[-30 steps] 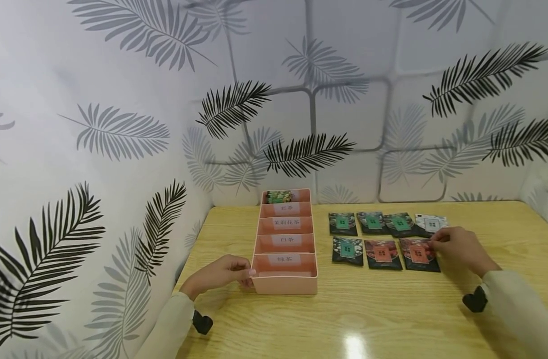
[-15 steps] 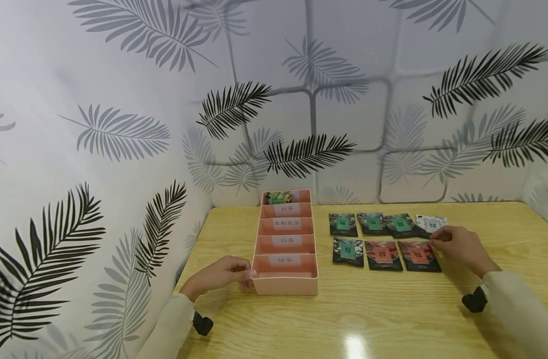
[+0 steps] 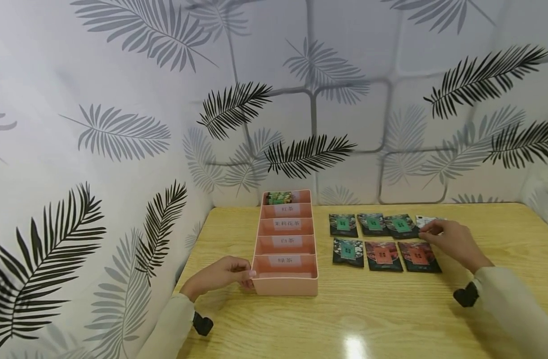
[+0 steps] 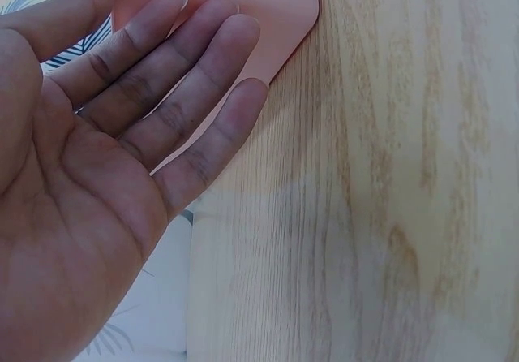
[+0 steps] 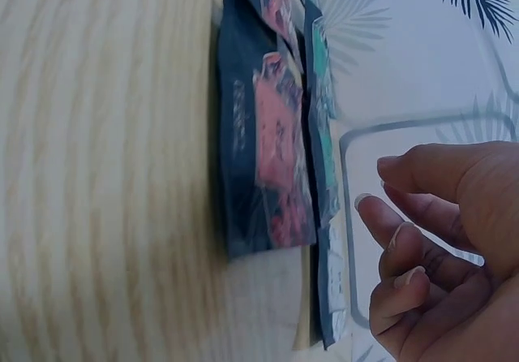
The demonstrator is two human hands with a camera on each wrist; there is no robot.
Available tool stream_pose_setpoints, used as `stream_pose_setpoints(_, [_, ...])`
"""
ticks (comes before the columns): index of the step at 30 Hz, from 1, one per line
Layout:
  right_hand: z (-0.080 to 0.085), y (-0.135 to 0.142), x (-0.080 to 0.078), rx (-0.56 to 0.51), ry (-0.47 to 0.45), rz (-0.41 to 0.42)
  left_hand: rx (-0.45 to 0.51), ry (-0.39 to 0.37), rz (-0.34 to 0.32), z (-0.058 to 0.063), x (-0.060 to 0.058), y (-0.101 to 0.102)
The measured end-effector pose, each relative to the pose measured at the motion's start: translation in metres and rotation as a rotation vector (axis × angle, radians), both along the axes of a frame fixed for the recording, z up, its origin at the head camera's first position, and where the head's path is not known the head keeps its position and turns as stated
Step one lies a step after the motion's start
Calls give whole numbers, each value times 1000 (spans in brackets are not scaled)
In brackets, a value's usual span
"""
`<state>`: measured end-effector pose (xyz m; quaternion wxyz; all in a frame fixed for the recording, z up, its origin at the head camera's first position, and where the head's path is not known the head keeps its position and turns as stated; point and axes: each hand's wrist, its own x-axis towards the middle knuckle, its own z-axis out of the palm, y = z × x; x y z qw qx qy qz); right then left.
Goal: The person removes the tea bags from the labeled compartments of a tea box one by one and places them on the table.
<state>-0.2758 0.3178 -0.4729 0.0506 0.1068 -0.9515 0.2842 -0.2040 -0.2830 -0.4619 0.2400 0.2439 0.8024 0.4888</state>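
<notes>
In the head view my left hand (image 3: 222, 274) holds the near left corner of a pink divided box (image 3: 285, 286), thumb on its rim. The left wrist view shows the fingers against the box's outer wall (image 4: 284, 9). My right hand (image 3: 451, 242) hovers at the right end of the tea packets, fingertips by the right edge of a dark packet with a green label (image 3: 400, 225). It partly hides a white packet (image 3: 426, 220). In the right wrist view the fingers are loosely bent and hold nothing. Nearest below is a red-labelled packet (image 3: 419, 257).
Other tea packets lie flat in two rows: green-labelled ones (image 3: 343, 224), a flowered one (image 3: 348, 252) and a second red-labelled one (image 3: 383, 256). Small green sachets (image 3: 279, 198) sit in the box's far compartment. Behind the wooden table (image 3: 337, 319) stands a leaf-patterned wall (image 3: 345, 109).
My right hand has moved left, from beside the red-labelled packet to the edge of the green-labelled one in the far row, covering more of the white packet. The left hand has stayed at the box.
</notes>
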Motion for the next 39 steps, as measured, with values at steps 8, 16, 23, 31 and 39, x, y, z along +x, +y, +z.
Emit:
stream_pose_setpoints(8, [9,-20,-9,-18,41,26,1,1,-8,0,0,0])
stream_pose_setpoints(16, [18,-49,-18,-57,39,34,21,-9,-23,-1,1,-1])
stream_pose_setpoints(23, [28,-77,-30,-92,50,42,22,-9,-25,0,0,-2])
stream_pose_setpoints(31, [35,-110,-46,-124,56,102,18,-14,-24,2,2,-2])
stream_pose_setpoints(39, [42,-147,-61,-157,44,157,12,-16,-7,1,2,-3])
